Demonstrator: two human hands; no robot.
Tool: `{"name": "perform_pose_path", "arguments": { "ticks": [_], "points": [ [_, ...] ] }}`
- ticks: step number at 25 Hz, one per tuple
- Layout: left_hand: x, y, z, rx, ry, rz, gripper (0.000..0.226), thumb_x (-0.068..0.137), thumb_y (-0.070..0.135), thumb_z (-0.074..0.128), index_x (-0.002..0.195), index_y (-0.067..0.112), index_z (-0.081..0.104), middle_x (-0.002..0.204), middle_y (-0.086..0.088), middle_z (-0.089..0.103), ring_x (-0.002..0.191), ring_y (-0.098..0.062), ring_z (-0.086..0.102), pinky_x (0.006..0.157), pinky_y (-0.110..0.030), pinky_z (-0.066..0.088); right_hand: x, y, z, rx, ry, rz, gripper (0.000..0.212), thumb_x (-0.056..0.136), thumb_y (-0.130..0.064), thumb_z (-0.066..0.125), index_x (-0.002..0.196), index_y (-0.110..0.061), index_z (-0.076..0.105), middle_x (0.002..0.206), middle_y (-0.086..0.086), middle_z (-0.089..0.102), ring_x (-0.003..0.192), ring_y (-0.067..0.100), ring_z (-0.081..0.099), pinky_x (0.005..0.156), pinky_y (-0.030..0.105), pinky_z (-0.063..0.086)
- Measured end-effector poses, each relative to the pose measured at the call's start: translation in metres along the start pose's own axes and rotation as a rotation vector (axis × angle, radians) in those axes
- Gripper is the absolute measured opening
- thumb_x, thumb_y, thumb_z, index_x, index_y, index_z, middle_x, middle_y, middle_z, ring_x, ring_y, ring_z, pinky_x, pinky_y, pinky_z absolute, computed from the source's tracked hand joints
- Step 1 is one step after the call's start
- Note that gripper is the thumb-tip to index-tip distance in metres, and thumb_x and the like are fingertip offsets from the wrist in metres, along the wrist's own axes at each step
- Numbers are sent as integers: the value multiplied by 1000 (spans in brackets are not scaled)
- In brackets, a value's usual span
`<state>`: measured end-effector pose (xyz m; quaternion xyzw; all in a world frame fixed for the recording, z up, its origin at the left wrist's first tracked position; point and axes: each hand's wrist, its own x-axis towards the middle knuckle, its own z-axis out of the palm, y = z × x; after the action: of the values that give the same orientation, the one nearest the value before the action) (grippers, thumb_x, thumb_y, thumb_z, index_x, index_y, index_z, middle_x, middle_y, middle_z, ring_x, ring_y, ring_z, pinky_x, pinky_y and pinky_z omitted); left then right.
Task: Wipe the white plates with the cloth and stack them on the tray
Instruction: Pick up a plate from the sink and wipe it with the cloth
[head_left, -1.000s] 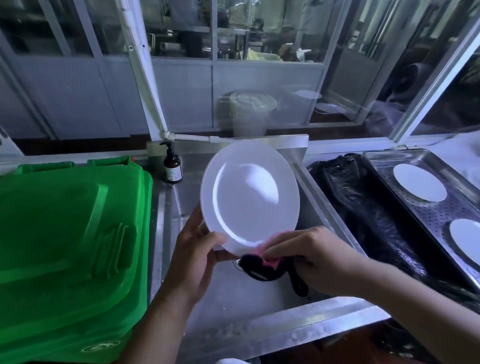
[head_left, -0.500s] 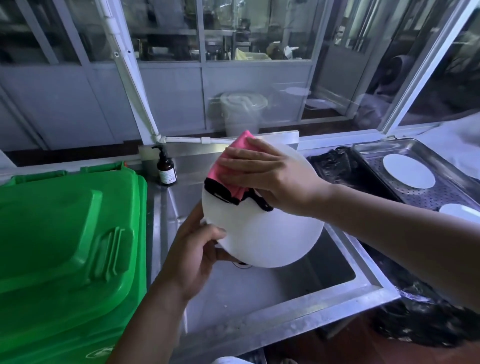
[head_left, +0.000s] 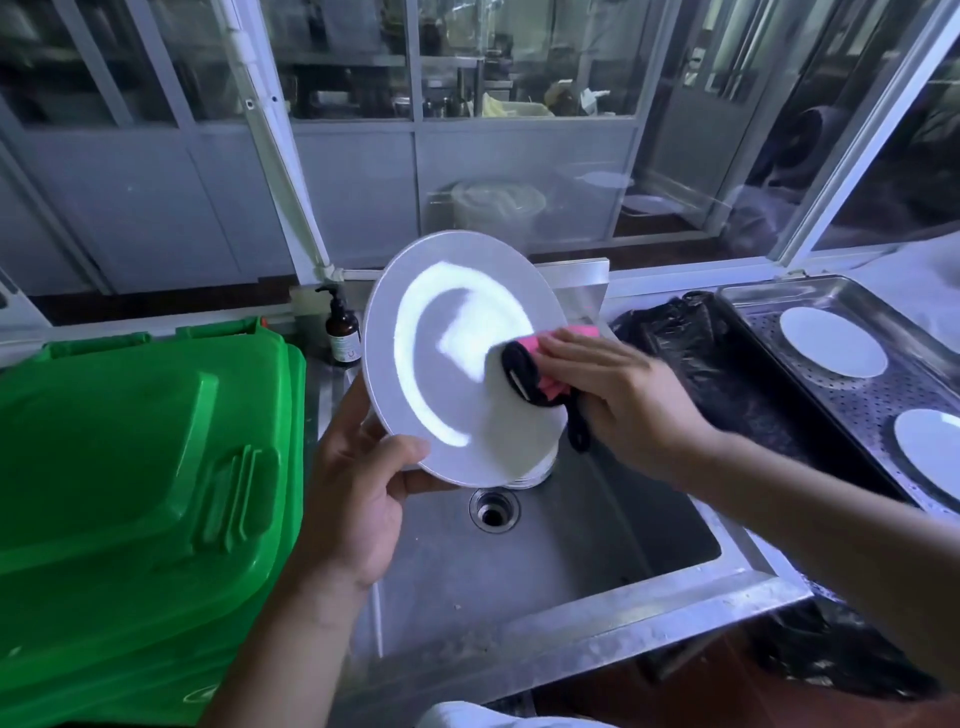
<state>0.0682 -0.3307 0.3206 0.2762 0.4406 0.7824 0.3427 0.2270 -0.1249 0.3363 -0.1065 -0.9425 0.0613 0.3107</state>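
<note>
While the left hand (head_left: 358, 499) grips the plate (head_left: 457, 358), the right hand (head_left: 623, 395) presses the cloth (head_left: 540, 364) against it.

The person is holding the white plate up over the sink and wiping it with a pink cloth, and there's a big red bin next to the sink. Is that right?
Almost. The bin is green, not red, as the head view shows. The rest holds: the left hand holds the white plate up over the sink, and the right hand wipes it with the pink cloth.
</note>
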Motion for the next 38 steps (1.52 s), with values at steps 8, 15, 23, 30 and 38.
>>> {"name": "perform_pose_path", "arguments": {
  "ticks": [8,15,23,30,38],
  "points": [
    [5,-22,3,26,-7,-41,69,74,-6,53,130,32,64,117,-7,71,103,-28,69,65,-43,61,-58,-57,16,766,-289,419,51,81,10,47,119,-11,73,118,7,73,112,13,66,94,37,54],
    [-1,-44,4,1,-2,-224,67,75,3,54,135,32,61,125,-5,68,106,-30,66,71,-50,60,-58,-18,-41,762,-449,765,48,90,14,57,98,-27,81,76,12,74,64,19,60,60,31,45],
    [-13,-67,30,-51,-2,-341,61,79,2,52,131,32,64,119,-12,72,102,-34,68,70,-47,60,-92,-47,14,355,-380,403,56,91,-22,45,147,-20,49,156,-10,37,148,3,26,121,23,17],
    [-22,-80,33,-32,100,-398,66,91,-10,42,134,36,62,123,-7,71,103,-35,68,68,-45,61,-129,-37,35,290,-164,255,42,93,-38,62,128,-16,68,135,-7,64,132,8,54,108,43,45],
    [-10,-97,52,-114,189,-543,54,91,-4,42,126,28,68,121,-14,72,96,-31,70,68,-43,60,-134,-3,34,143,-216,142,44,96,-39,55,132,-16,65,134,-5,65,125,15,60,99,35,51]
  ]
}}
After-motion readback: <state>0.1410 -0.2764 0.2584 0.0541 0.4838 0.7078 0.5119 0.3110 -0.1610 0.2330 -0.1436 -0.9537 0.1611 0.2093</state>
